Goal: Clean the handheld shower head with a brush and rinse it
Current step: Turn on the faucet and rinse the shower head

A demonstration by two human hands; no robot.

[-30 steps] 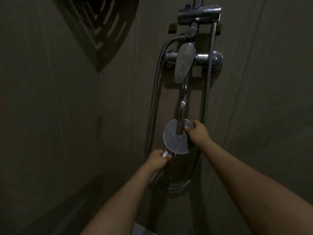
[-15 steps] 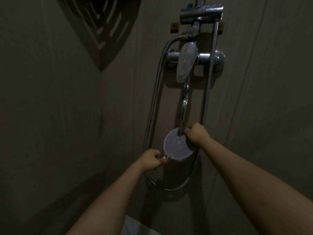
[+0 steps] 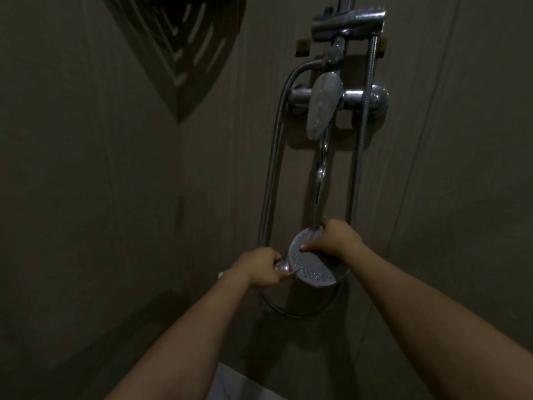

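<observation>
Pale grey shower head [image 3: 310, 264] dotted with nozzle holes; chrome hose [image 3: 269, 180]; seemingly beige wall [image 3: 115, 197].

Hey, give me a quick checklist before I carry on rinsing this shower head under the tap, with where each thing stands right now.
1. Left hand grip on the handle: ok, fingers curled round it.
2. Right hand steadying the shower head: ok, it holds the upper rim, thumb on the face.
3. Water running from the tap: ok, a stream falls onto the head's top edge.
4. Nozzle face turned up: ok, it faces the camera.
5. Face free of dirt: cannot tell, too dim.
6. Brush within reach: cannot tell, none in view.
7. Hose free of kinks: ok, it hangs in a smooth loop.
</observation>
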